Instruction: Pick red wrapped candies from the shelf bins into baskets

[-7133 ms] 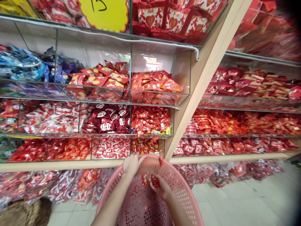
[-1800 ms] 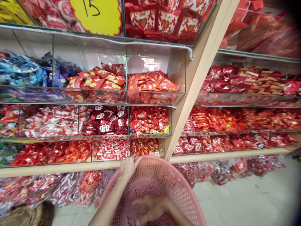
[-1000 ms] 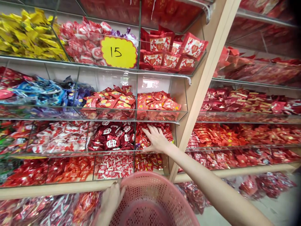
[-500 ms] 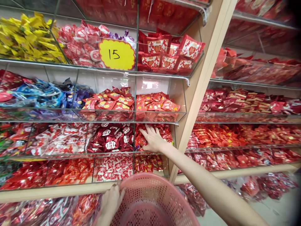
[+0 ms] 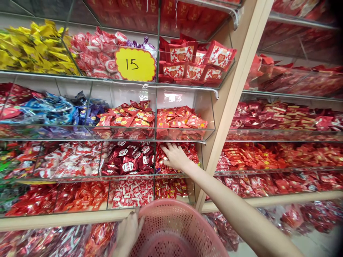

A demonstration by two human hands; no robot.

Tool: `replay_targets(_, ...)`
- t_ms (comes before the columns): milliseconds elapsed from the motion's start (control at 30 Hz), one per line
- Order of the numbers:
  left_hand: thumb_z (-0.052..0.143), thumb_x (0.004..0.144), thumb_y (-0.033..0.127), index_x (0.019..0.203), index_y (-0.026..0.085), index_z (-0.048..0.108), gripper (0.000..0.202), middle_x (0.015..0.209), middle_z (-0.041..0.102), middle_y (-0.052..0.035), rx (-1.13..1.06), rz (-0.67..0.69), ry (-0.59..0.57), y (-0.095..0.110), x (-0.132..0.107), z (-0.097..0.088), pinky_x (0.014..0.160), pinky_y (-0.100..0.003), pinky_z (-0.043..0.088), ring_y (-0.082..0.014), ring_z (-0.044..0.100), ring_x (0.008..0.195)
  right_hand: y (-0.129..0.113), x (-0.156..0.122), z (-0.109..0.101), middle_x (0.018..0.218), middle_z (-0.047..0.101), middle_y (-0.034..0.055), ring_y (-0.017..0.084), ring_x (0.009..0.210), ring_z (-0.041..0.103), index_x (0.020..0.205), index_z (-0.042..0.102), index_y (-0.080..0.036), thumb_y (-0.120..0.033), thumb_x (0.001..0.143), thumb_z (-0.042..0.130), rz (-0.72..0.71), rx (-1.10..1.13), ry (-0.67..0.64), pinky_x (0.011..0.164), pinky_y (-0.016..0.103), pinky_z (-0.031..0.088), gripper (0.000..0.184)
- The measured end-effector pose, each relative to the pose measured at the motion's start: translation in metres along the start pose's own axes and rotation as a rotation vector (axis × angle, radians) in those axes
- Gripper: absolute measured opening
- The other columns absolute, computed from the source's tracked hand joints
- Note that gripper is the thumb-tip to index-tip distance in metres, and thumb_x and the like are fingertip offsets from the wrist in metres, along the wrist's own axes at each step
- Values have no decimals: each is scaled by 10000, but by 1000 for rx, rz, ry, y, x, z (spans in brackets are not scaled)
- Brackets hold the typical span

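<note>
My left hand (image 5: pixel 129 228) is closed on the left rim of a pink perforated plastic basket (image 5: pixel 184 210); its thumb lies inside the wall. The visible part of the basket's inside holds nothing. My right hand (image 5: pixel 175 156) reaches into a shelf bin and rests on red-wrapped candies (image 5: pixel 191 151), palm down. Its fingers are apart and slightly bent, with the tips partly among the wrappers. I see no candy gripped in it. Left of that bin lie dark red candies with white labels (image 5: pixel 128 166), behind a glass divider.
Clear glass lips front the shelf tiers, and a glass shelf (image 5: pixel 184 141) runs just above my right hand. A wooden upright (image 5: pixel 235 96) stands to the right. A yellow price sign (image 5: pixel 135 64) reads 15. Bagged candies (image 5: pixel 99 239) lie below the wooden ledge (image 5: pixel 66 218).
My right hand's fingers have bent a little and settled lower into the red candies. My left hand keeps its hold on the basket. The view has shifted slightly.
</note>
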State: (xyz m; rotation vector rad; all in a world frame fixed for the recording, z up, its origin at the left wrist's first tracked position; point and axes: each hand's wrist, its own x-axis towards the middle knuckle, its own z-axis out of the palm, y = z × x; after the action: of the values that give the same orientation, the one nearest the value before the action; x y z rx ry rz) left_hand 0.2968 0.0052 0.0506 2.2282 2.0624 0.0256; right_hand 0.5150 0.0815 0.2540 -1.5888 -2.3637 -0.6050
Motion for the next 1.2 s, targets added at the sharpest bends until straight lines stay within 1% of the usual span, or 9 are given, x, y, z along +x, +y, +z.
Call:
replay_targets(133, 277, 877, 349, 1245, 165, 446, 445, 977, 663, -142, -10, -11, -7, -1, 1, 1, 678, -314, 476, -235, 649, 856, 5, 0, 5, 1242, 453, 165, 290, 1066, 433, 1342, 334, -192, -451, 843, 391, -45, -27, 51, 868, 416, 362, 565)
replay_targets(233, 269, 878, 356, 1235, 168, 456, 444, 963, 665, -143, -10, -16, -10, -1, 1, 1, 668, -311, 476, -234, 651, 844, 9, 3, 10, 1215, 475, 152, 280, 1056, 443, 1333, 349, -207, -383, 870, 348, -23, -30, 76, 870, 414, 359, 495)
replay_targets(433, 258, 877, 359, 1232, 175, 460, 448, 970, 665, -136, -4, -1, 14, -1, 1, 4, 679, -325, 479, -242, 649, 846, 14, 10, 13, 1225, 473, 166, 295, 1081, 444, 1298, 381, -172, -356, 852, 428, -17, -11, 98, 885, 423, 366, 485)
replay_targets(600, 263, 875, 372, 1263, 180, 436, 466, 953, 669, -133, -19, -14, 24, -1, 2, 6, 693, -335, 479, -244, 648, 847, 18, 10, 8, 1179, 515, 144, 255, 1074, 479, 1254, 413, -162, -273, 859, 448, -57, 62, 94, 893, 388, 385, 412)
replay_targets(767, 264, 876, 374, 1267, 179, 432, 468, 946, 669, -134, -7, -17, 4, 0, 1, 5, 695, -340, 477, -247, 649, 839, 21, 10, 5, 1198, 524, 158, 251, 1124, 462, 1284, 377, -132, -223, 866, 426, -101, 71, 194, 950, 396, 351, 430)
replay_targets(900, 265, 875, 365, 1262, 173, 430, 463, 956, 665, -135, -3, -15, -4, 1, 1, 4, 704, -352, 475, -252, 646, 847, 19, 8, 5, 1230, 506, 140, 239, 1092, 484, 1284, 382, -170, -211, 882, 383, -160, 42, 291, 946, 395, 353, 404)
replay_targets(967, 261, 876, 369, 1265, 169, 426, 467, 967, 662, -138, -7, -17, -4, 1, 1, 3, 708, -350, 474, -253, 643, 855, 18, 7, 7, 1226, 507, 129, 237, 1076, 487, 1267, 404, -180, -230, 890, 373, -178, 32, 324, 927, 386, 365, 382)
replay_targets(1100, 255, 876, 380, 1272, 182, 416, 471, 960, 663, -131, -20, -11, -13, 1, 1, 2, 698, -340, 471, -247, 645, 843, 17, -1, 5, 1120, 559, 125, 233, 967, 515, 1240, 434, -167, -276, 900, 358, -188, 41, 337, 807, 361, 412, 364)
replay_targets(1200, 255, 876, 383, 1269, 183, 413, 468, 947, 663, -130, -23, -19, -23, 2, 0, 0, 704, -325, 466, -235, 642, 846, 9, -20, -4, 1103, 561, 124, 215, 946, 513, 1217, 452, -168, -297, 902, 362, -196, 171, 371, 792, 348, 412, 353)
